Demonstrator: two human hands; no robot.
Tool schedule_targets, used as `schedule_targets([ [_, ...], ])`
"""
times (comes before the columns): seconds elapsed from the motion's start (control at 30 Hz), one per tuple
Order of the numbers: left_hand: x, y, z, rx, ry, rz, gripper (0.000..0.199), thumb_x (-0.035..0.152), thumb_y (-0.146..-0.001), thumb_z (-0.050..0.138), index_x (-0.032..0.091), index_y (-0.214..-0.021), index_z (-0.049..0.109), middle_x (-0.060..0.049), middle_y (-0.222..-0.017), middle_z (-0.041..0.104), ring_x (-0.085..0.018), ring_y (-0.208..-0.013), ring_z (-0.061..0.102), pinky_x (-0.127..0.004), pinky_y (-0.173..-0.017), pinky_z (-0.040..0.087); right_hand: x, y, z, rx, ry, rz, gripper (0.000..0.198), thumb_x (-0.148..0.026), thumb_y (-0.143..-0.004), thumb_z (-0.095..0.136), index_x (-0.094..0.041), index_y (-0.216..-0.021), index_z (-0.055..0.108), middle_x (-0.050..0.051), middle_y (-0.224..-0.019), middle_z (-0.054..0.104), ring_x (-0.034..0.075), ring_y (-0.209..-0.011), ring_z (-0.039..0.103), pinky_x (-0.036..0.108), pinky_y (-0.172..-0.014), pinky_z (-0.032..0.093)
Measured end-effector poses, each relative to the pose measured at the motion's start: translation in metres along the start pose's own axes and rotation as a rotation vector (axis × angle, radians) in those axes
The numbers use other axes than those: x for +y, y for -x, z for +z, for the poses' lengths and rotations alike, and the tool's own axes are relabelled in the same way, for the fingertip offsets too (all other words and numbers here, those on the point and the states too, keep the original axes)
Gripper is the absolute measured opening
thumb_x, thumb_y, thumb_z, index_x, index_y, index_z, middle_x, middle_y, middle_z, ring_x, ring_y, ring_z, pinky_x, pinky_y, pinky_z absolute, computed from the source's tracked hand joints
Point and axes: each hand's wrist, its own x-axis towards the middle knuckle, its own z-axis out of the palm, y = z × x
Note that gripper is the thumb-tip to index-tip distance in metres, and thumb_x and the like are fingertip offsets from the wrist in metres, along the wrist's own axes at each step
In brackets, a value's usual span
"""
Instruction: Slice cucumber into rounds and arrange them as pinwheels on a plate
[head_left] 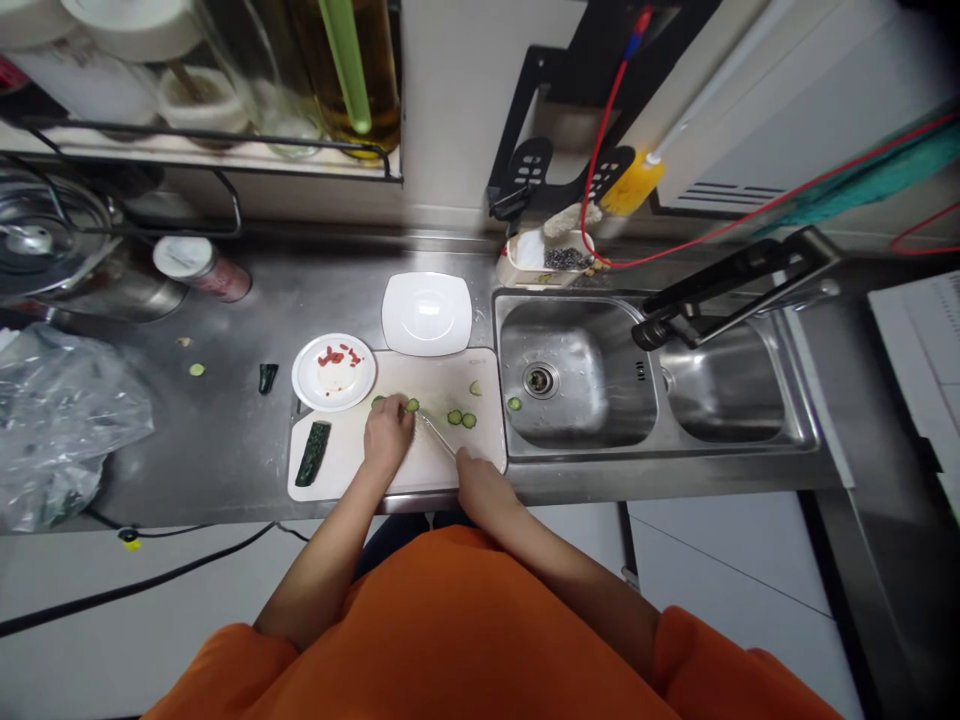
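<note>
My left hand (388,435) is closed on a piece of cucumber (377,401) lying on the white cutting board (435,475); most of that piece is hidden under the fingers. In my right hand (484,488) is the handle of a knife (441,435), its blade angled toward the left fingers. A fresh cucumber slice (412,404) sits by the blade tip. Two more round slices (462,419) lie side by side to the right, and a cut bit (475,388) is farther back. A dark green cucumber length (313,455) rests at the board's left end.
A white plate with red bits (298,375) overlaps the board's back left corner. Behind the board stands a square white plate (427,312). Right of it is a double sink (592,420) with a slice (514,404) at its left side. A plastic bag (67,430) lies left.
</note>
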Motion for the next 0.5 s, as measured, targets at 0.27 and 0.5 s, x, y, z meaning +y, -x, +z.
schedule_targets([
  [0.27, -0.011, 0.003, -0.021, 0.044, 0.257, -0.324, 0.027, 0.046, -0.077, 0.058, 0.02, -0.081, 0.062, -0.001, -0.075, 0.067, -0.015, -0.069, 0.059, -0.025, -0.069, 0.044, 0.008, 0.006, 0.004, -0.021, -0.016, 0.059, 0.039, -0.002, -0.085, 0.034, -0.014, -0.12, 0.046, 0.015, -0.096, 0.066, 0.025, -0.102, 0.062, 0.031, -0.075, 0.047],
  [0.5, -0.031, 0.001, -0.03, 0.119, 0.308, -0.466, 0.026, 0.041, -0.071, 0.062, 0.018, -0.082, 0.065, -0.001, -0.074, 0.067, -0.015, -0.069, 0.06, -0.027, -0.075, 0.046, 0.008, 0.004, 0.008, 0.006, -0.011, 0.059, 0.039, 0.0, -0.082, 0.034, -0.013, -0.116, 0.048, 0.014, -0.093, 0.067, 0.025, -0.098, 0.064, 0.029, -0.073, 0.047],
])
